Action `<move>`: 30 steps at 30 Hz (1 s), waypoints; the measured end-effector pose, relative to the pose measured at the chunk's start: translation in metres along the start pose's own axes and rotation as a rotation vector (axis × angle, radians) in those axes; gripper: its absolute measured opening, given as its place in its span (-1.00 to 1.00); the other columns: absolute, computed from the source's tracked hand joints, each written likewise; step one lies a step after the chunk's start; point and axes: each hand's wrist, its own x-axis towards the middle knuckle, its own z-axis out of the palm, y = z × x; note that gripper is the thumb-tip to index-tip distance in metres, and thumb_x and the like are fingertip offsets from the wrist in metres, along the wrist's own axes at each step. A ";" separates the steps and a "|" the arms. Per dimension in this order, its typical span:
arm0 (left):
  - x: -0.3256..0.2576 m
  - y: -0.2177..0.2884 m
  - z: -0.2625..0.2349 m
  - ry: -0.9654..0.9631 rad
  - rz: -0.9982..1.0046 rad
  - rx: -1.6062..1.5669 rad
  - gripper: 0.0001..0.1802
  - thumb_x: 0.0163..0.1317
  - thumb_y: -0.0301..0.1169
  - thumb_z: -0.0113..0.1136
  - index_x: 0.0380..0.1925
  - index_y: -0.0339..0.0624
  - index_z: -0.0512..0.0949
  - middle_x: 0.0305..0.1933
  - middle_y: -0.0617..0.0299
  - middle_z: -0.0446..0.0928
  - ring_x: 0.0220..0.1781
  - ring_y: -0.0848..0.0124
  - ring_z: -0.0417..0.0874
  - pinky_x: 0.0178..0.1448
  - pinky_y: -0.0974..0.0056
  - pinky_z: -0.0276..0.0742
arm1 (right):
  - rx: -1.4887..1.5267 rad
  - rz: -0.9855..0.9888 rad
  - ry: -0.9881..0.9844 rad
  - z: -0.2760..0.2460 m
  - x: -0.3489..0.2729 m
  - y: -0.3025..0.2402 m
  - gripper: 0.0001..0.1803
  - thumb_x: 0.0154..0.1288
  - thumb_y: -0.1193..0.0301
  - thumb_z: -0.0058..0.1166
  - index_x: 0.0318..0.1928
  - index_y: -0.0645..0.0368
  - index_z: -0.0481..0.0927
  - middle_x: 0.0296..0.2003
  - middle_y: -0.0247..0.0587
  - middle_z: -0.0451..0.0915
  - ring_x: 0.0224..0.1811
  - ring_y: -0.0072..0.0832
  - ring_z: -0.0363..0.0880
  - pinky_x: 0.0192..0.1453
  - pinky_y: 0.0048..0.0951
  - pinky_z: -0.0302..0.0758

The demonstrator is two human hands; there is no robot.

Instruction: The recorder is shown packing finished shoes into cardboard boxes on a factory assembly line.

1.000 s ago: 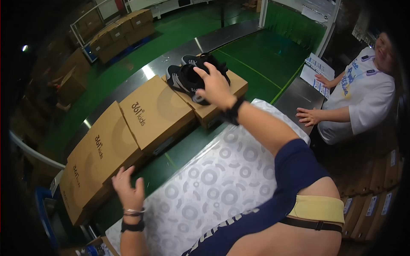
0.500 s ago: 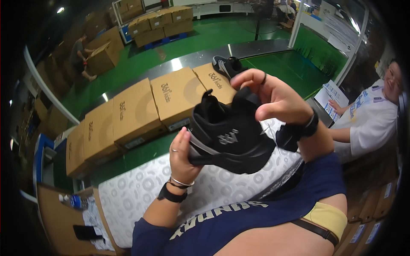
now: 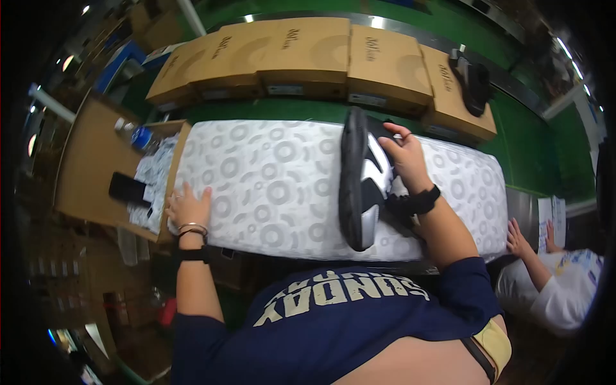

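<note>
A black shoe with white and silver side panels (image 3: 371, 172) is gripped in my right hand (image 3: 405, 154), at its upper, with the dark sole facing left. It is over a white stack of paper printed with grey rings (image 3: 276, 186). Below that hand, by the wrist, is another black piece (image 3: 399, 208), partly hidden, whose kind I cannot make out. My left hand (image 3: 189, 210) rests with fingers spread on the left end of the paper, beside the edge of an open carton (image 3: 83, 170). Nothing shows in its fingers.
A row of closed brown shoeboxes (image 3: 305, 48) stands beyond the paper, with a black shoe (image 3: 473, 83) on the rightmost one. Inside the carton lie a dark phone (image 3: 127, 188), crumpled small packets (image 3: 154, 173) and a bottle (image 3: 140, 136). A co-worker's hand (image 3: 518, 239) is at the right.
My left hand has let go of the black footwear and moved left onto the paper's end. My right hand has lowered the shoe and turned it upright. The view has tilted downward.
</note>
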 end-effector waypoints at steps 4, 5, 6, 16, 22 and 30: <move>-0.007 -0.020 0.030 -0.071 -0.061 0.152 -0.24 0.15 0.06 -0.13 0.24 -0.17 0.07 0.32 -0.11 0.03 0.32 -0.10 0.02 0.34 -0.07 -0.17 | -0.030 -0.009 0.010 0.009 -0.005 0.001 -0.56 0.08 0.56 0.09 0.00 0.36 0.34 -0.24 -0.09 0.53 -0.29 -0.54 0.53 -0.19 -0.60 0.48; -0.007 -0.020 0.030 -0.048 -0.052 0.142 -0.25 0.15 0.04 -0.10 0.22 -0.24 0.11 0.29 -0.11 0.08 0.30 -0.08 0.07 0.33 -0.05 -0.11 | -0.017 0.009 0.013 0.011 -0.007 0.002 -0.56 0.09 0.55 0.09 0.01 0.36 0.34 -0.24 -0.10 0.53 -0.28 -0.55 0.53 -0.18 -0.61 0.48; -0.006 -0.022 0.031 -0.051 -0.061 0.145 -0.25 0.15 0.04 -0.10 0.22 -0.24 0.11 0.29 -0.11 0.08 0.30 -0.08 0.07 0.33 -0.05 -0.11 | -0.016 0.015 0.004 0.012 -0.008 0.006 -0.56 0.09 0.55 0.09 0.01 0.36 0.34 -0.24 -0.10 0.53 -0.28 -0.55 0.53 -0.18 -0.61 0.48; 0.027 0.039 -0.088 -0.027 0.751 -0.492 -0.43 -0.04 -0.35 0.17 -0.02 -0.46 0.33 0.06 -0.18 0.33 0.10 -0.01 0.35 0.20 0.18 0.24 | -0.403 -0.074 -0.188 0.011 -0.013 -0.075 -0.33 0.01 0.29 0.23 0.08 0.36 0.29 -0.05 0.05 0.38 -0.06 -0.31 0.42 -0.06 -0.39 0.42; -0.082 0.195 -0.145 -0.407 1.565 -0.080 -0.43 -0.03 -0.20 0.18 -0.04 -0.33 0.36 -0.07 0.00 0.43 -0.23 0.08 0.52 -0.15 0.16 0.47 | -0.025 0.328 -0.237 0.038 0.023 -0.101 -0.59 0.10 0.40 0.11 -0.09 0.42 0.39 -0.22 -0.09 0.52 -0.29 -0.42 0.56 -0.22 -0.43 0.53; -0.070 0.210 -0.156 -0.462 1.358 -0.646 -0.70 -0.04 -0.22 0.25 -0.37 -0.19 0.53 -0.48 0.13 0.50 -0.52 0.26 0.53 -0.41 0.28 0.43 | 0.056 0.233 -0.100 -0.040 -0.019 -0.087 -0.75 0.10 0.42 0.14 -0.27 0.37 0.53 -0.36 -0.20 0.59 -0.36 -0.52 0.58 -0.30 -0.56 0.50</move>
